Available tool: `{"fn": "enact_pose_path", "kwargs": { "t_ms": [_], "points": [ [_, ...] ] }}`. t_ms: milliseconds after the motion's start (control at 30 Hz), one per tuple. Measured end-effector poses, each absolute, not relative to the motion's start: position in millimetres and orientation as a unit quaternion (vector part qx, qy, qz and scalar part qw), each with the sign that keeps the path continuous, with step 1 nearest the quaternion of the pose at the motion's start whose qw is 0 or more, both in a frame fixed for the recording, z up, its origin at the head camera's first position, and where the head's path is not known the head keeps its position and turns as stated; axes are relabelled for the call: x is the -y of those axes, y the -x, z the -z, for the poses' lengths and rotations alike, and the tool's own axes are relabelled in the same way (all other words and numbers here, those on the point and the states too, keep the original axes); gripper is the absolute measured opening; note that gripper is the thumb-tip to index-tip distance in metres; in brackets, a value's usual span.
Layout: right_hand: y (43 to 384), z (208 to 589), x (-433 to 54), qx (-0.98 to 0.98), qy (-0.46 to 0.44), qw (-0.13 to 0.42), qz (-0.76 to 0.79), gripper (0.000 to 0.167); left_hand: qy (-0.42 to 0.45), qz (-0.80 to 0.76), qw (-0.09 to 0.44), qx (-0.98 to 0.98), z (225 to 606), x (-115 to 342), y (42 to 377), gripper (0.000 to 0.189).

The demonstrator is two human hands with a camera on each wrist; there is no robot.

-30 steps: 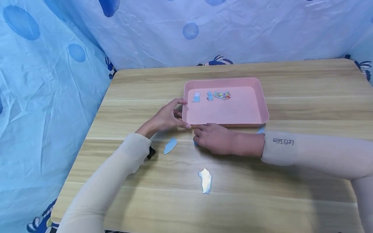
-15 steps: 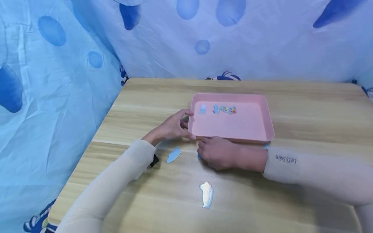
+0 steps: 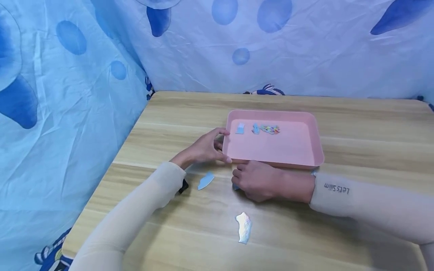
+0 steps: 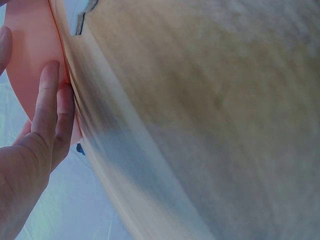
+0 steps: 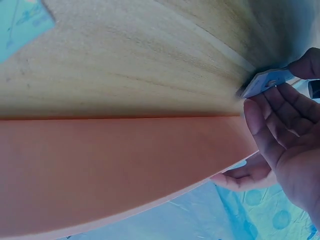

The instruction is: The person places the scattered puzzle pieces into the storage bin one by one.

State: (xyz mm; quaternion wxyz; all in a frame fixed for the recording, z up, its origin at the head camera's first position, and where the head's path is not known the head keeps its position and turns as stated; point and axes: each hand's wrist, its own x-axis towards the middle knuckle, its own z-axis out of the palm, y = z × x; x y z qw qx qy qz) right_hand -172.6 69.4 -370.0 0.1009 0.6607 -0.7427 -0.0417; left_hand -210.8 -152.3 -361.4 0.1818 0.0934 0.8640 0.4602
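My left hand (image 3: pixel 205 148) holds the left front corner of a shallow pink tray (image 3: pixel 271 150). In the left wrist view its fingers (image 4: pixel 46 97) lie along the tray's outer wall. Just before the tray's front edge, my right hand (image 3: pixel 258 181) pinches a light-blue flat puzzle piece (image 5: pixel 267 81) between thumb and fingertips. That piece is tilted near the tabletop, mostly covered by the hand in the head view. Inside the tray lie a blue-and-white piece (image 3: pixel 240 128), a small blue piece (image 3: pixel 255 128) and a multicoloured piece (image 3: pixel 270 129).
A blue piece (image 3: pixel 205 181) lies beside the left wrist on the wooden table (image 3: pixel 162 233). Closer to me is a glossy silvery piece (image 3: pixel 244 227). Another blue piece (image 5: pixel 22 25) lies partly hidden by the right sleeve. A patterned blue curtain (image 3: pixel 190 56) hangs behind.
The head view has tilted up and shifted, so everything sits lower and further right in it. Both hands keep about the same places against the tray.
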Motion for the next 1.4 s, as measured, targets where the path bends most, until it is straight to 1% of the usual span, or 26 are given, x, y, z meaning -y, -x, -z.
{"fn": "enact_pose_path", "kwargs": {
  "t_ms": [267, 500, 967, 1400],
  "points": [
    [173, 363, -68, 0.741, -0.667, 0.078, 0.032, 0.008, -0.074, -0.457, 0.171, -0.87, 364, 155, 206, 0.09],
    [171, 353, -68, 0.738, -0.67, 0.071, 0.035, 0.005, -0.06, -0.456, 0.172, -0.871, 368, 156, 202, 0.09],
    [175, 334, -76, 0.765, -0.641, 0.062, 0.027, 0.011, -0.074, -0.45, 0.182, -0.871, 366, 155, 208, 0.09],
    [183, 322, -84, 0.793, -0.609, 0.03, -0.006, 0.016, -0.08, -0.443, 0.193, -0.872, 359, 154, 214, 0.092]
  ]
}}
